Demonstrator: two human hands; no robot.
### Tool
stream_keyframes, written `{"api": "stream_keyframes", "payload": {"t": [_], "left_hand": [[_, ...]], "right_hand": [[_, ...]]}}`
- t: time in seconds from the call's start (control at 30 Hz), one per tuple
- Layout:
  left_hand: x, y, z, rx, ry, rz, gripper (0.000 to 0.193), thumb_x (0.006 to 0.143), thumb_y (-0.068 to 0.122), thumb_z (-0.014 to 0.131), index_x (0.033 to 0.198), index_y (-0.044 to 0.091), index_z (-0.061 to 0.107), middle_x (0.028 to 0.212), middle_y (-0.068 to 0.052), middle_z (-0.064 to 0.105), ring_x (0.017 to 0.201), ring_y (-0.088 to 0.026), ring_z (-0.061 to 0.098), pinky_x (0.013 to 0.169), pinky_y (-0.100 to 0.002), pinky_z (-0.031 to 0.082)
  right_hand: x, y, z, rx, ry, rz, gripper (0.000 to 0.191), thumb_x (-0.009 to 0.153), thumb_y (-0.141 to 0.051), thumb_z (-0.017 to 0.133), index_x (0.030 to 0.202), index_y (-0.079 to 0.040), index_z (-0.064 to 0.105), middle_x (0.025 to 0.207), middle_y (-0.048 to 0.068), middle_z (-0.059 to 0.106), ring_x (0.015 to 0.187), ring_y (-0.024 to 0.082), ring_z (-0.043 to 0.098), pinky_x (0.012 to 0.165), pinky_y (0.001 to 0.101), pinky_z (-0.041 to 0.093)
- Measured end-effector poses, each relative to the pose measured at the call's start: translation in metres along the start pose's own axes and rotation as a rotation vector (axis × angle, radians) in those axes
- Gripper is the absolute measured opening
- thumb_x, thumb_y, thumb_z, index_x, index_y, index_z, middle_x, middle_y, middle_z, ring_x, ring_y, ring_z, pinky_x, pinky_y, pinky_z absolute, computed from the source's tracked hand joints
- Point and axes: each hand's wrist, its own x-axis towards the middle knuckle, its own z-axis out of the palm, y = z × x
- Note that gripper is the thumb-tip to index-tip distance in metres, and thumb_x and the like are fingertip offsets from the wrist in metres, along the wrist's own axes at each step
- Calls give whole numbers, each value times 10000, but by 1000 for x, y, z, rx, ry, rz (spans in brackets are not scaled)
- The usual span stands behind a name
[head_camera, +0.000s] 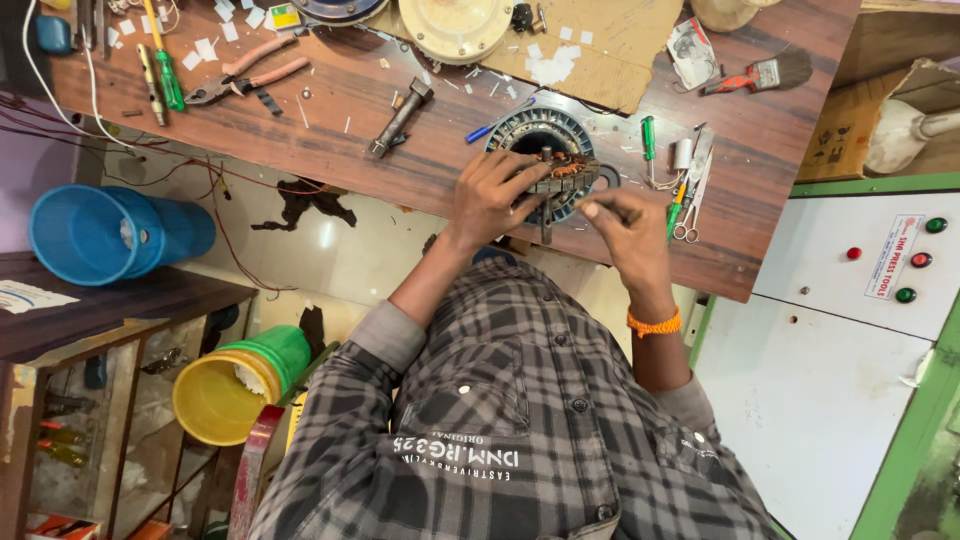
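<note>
A round motor stator (540, 128) with copper windings lies near the front edge of the wooden workbench (400, 170). My left hand (492, 200) rests over its near left side, fingers curled onto the windings and gripping the ring. My right hand (625, 228), with an orange thread band at the wrist, pinches a thin dark tool (612, 211) whose tip points at the stator's near right edge. The part of the stator under my left fingers is hidden.
On the bench are pliers (245, 78), green-handled screwdrivers (165, 72), a dark metal tool (400, 115), a blue pen (492, 128), scissors (690, 215), a red-handled brush (762, 74) and cardboard (610, 55). A blue bucket (95, 235) and yellow bucket (230, 395) stand left; a white cabinet (850, 330) right.
</note>
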Motion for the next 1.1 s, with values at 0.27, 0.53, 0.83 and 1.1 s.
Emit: {"api": "stream_keyframes", "payload": {"t": [0.27, 0.53, 0.83, 1.1], "left_hand": [[-9, -7, 12, -18, -6, -34, 441, 798, 203, 882, 1209, 141, 734, 1193, -23, 733, 1068, -225, 674, 872, -382, 503], [19, -9, -7, -368, -120, -372, 327, 955, 445, 700, 1034, 139, 784, 982, -68, 790, 913, -227, 759, 787, -367, 567], [59, -21, -2, -648, -435, -497, 246, 877, 223, 758, 1090, 101, 741, 902, -89, 767, 841, -195, 721, 774, -336, 554], [37, -63, 7, -680, -457, -343, 182, 855, 146, 814, 1035, 117, 820, 958, -56, 796, 891, -168, 751, 813, -326, 577]], "right_hand": [[49, -34, 12, -86, -14, 43, 171, 978, -139, 716, 1042, 15, 755, 825, -1, 739, 720, 46, 647, 626, 224, 510], [92, -41, 13, -474, 40, -83, 118, 927, -106, 780, 972, 3, 780, 625, 81, 609, 562, 88, 460, 508, 320, 355], [86, -41, 21, -537, 81, -59, 156, 879, -153, 833, 954, -28, 778, 576, 63, 456, 541, 93, 371, 485, 322, 307], [27, -48, 33, -480, -115, -193, 95, 918, -129, 778, 986, -71, 744, 730, 59, 668, 589, 142, 533, 531, 312, 405]]}}
